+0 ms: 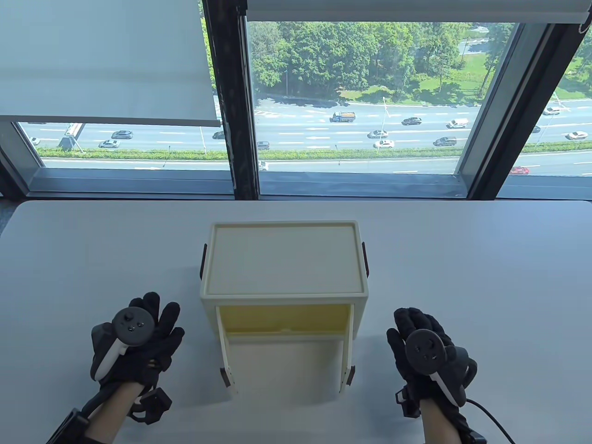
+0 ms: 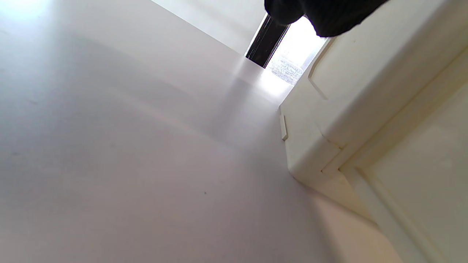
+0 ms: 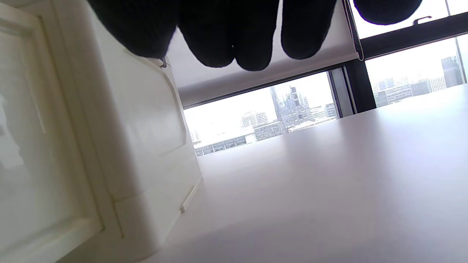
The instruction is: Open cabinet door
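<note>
Two gloved hands sit low on my screen, one either side of the cream plastic box-shaped cabinet [image 1: 284,296] that stands in the middle of the white table [image 1: 485,259]. My left hand [image 1: 136,342] lies on the tabletop to the cabinet's left, near it but not touching, fingers spread and holding nothing, the dark round tracker [image 1: 133,325] strapped on its back. My right hand [image 1: 428,349] lies on the other side, likewise apart from the cabinet, fingers extended and close together, gripping nothing, its own tracker [image 1: 425,350] on top.

On the table view I see the cabinet's flat rimmed lid [image 1: 283,259] from above. Below it the front is open: the pale yellow interior [image 1: 284,318] shows, and the cream door panel [image 1: 284,365] lies folded down flat on the table toward me, with dark hinge clips at its near corners.

The left wrist view shows the cabinet's side wall [image 2: 351,102] and a bit of black glove [image 2: 321,16] at the top edge. In the right wrist view the black fingertips [image 3: 219,33] hang above the table, with the cabinet's other side [image 3: 146,124] at left and the window [image 3: 263,117] behind.
</note>
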A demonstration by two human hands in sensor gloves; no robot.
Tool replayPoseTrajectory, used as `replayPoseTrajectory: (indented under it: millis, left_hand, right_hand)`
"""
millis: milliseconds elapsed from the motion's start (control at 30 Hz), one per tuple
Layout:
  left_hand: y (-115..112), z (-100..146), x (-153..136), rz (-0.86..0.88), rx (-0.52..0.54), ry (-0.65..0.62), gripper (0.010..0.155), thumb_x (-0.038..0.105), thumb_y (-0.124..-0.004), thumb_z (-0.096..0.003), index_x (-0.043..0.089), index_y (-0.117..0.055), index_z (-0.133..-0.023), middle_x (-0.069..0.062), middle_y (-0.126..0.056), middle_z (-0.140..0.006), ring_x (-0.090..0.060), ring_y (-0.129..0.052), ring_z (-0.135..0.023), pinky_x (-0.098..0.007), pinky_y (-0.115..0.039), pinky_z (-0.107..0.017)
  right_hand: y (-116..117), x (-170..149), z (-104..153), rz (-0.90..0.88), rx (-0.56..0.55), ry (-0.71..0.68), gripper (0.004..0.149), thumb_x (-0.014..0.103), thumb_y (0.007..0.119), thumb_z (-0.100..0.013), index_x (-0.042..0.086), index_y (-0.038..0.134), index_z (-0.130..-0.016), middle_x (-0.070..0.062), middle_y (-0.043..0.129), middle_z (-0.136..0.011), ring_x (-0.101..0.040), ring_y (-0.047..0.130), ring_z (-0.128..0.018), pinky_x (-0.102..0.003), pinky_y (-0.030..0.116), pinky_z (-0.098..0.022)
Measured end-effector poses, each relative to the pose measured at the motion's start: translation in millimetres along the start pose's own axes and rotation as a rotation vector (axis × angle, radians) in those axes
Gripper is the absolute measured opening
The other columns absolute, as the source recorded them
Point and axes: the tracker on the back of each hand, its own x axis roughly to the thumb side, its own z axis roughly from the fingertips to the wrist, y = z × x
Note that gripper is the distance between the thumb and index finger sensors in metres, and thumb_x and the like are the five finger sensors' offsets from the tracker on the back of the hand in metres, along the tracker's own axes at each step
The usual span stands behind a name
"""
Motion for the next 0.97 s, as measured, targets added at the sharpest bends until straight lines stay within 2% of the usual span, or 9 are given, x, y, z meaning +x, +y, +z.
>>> replayPoseTrajectory:
  millis: [167, 367, 567, 967]
  left_hand:
    - [-1.2, 0.0, 0.6, -0.002, -0.001, -0.003, 0.062, 0.052, -0.058, -0.0571, 0.04, -0.034, -0.113, 0.019, 0.007, -0.113, -0.012, 0.015, -0.108, -0.055, -0.018, -0.08]
    - [-2.6, 0.1, 1.4, -0.003, -0.003, -0.01, 0.062, 0.052, -0.058, -0.0571, 0.04, -0.033, -0.113, 0.019, 0.008, -0.113, -0.012, 0.016, -0.107, -0.055, -0.017, -0.08]
    - [-3.7, 0.2, 1.7, -0.004, -0.005, -0.016, 0.063, 0.054, -0.057, -0.0568, 0.04, -0.033, -0.113, 0.019, 0.008, -0.112, -0.012, 0.016, -0.107, -0.055, -0.017, -0.08]
    - [-4.4, 0.7, 0.9, 0.005, -0.004, -0.013, 0.064, 0.056, -0.057, -0.0563, 0.04, -0.033, -0.113, 0.019, 0.009, -0.112, -0.012, 0.017, -0.107, -0.055, -0.017, -0.08]
  right_hand:
    - [5.8, 2.2, 0.8, 0.116, -0.005, -0.026, 0.06, 0.05, 0.061, -0.053, 0.029, 0.053, -0.109, -0.004, 0.044, -0.116, -0.036, 0.034, -0.108, -0.068, 0.044, -0.063]
    - [16.0, -1.1, 0.0, 0.161, 0.075, -0.008, 0.068, 0.057, 0.053, -0.053, 0.027, 0.04, -0.112, -0.005, 0.024, -0.117, -0.033, 0.01, -0.102, -0.067, 0.025, -0.064]
    - [17.7, -1.6, -0.5, 0.161, 0.087, -0.001, 0.068, 0.057, 0.052, -0.052, 0.027, 0.038, -0.112, -0.005, 0.022, -0.116, -0.031, 0.007, -0.1, -0.064, 0.02, -0.064]
    - [17.8, -1.8, -0.2, 0.156, 0.09, 0.002, 0.068, 0.058, 0.052, -0.052, 0.027, 0.04, -0.112, -0.005, 0.024, -0.116, -0.032, 0.009, -0.101, -0.064, 0.022, -0.064]
